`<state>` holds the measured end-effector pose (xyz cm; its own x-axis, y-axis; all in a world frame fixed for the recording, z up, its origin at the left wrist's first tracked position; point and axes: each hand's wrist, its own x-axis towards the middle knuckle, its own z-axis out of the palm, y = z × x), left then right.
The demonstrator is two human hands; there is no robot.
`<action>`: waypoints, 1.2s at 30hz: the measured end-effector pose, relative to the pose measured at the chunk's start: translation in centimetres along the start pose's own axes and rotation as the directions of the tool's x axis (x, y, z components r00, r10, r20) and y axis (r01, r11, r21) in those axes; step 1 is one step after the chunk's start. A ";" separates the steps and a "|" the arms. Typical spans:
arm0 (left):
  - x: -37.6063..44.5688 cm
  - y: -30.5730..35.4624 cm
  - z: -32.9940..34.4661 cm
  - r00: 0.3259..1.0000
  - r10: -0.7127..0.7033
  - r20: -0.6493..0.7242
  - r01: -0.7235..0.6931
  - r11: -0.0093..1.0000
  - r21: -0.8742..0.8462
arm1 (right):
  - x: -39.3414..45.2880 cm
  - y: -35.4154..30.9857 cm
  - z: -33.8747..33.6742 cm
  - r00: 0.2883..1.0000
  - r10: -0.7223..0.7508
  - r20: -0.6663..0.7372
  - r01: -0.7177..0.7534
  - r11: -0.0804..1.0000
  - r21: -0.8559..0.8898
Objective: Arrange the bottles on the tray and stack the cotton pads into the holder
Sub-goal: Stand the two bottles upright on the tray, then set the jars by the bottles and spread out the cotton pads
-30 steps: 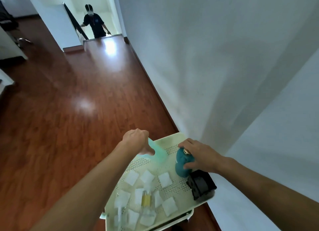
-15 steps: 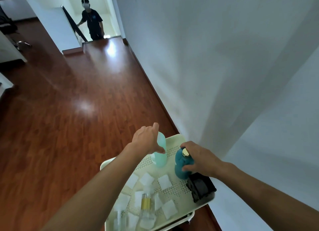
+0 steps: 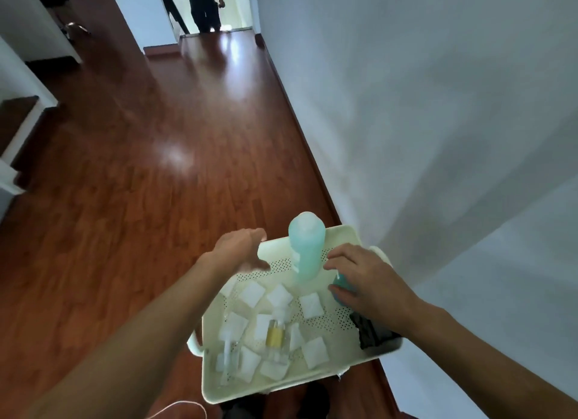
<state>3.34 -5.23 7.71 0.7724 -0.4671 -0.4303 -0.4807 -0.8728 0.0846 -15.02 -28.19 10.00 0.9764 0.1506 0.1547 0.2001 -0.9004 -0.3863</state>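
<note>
A cream perforated tray [image 3: 337, 234] sits by the wall. A tall light-green bottle [image 3: 306, 246] stands upright at its far end, free of both hands. My left hand [image 3: 240, 251] hovers open just left of it, fingers spread. My right hand [image 3: 366, 281] covers a dark teal bottle [image 3: 342, 282], fingers wrapped on it. Several white square cotton pads [image 3: 311, 306] lie scattered on the tray. A small clear bottle with yellow liquid [image 3: 275, 334] and a clear slim bottle [image 3: 228, 356] lie among them. A black holder [image 3: 372, 329] stands at the tray's right edge.
A white wall [image 3: 422, 106] runs close along the tray's right side. Red-brown wood floor [image 3: 140, 168] spreads to the left. A person in dark clothes [image 3: 205, 5] stands far off in the doorway. A white cord [image 3: 178, 407] shows near the bottom edge.
My left hand has let go of the light-green bottle, which stands upright alone, and drawn back to the left. My right hand stays on the teal bottle. The view tilted down.
</note>
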 end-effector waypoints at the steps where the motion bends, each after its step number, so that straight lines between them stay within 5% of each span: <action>1: -0.3 -0.8 0.6 0.999 -0.015 0.038 0.015 1.000 0.009 | -0.1 -0.7 0.6 1.000 -0.014 0.017 0.013 1.000 0.024; 5: -1.8 -2.9 4.3 0.986 -0.030 0.161 0.020 0.998 0.063 | -0.4 -2.1 4.2 0.984 -0.028 0.176 0.014 0.997 0.082; 10: -3.6 -2.7 8.8 0.976 -0.045 0.214 -0.010 0.969 0.249 | -0.2 -1.8 10.3 0.891 0.181 0.416 -0.293 0.929 0.224; 18: -4.6 -3.0 13.2 0.935 -0.175 0.307 0.159 0.984 0.078 | 1.5 -4.2 17.9 0.655 0.502 0.565 -0.704 0.676 0.216; 26: -5.5 -3.1 14.9 0.936 -0.193 0.296 0.189 0.981 0.041 | 2.1 -6.2 20.3 0.609 0.558 0.564 -0.721 0.685 0.103; 36: -6.3 -3.6 14.6 0.943 -0.203 0.265 0.228 0.971 -0.067 | 2.6 -5.4 19.4 0.563 0.553 0.614 -0.780 0.601 0.174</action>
<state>-5.89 2.90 -2.96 0.7158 -0.2256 -0.6608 -0.2631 -0.9638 0.0440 -11.95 -14.96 -5.14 0.7101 -0.1624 -0.6851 -0.6275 -0.5874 -0.5111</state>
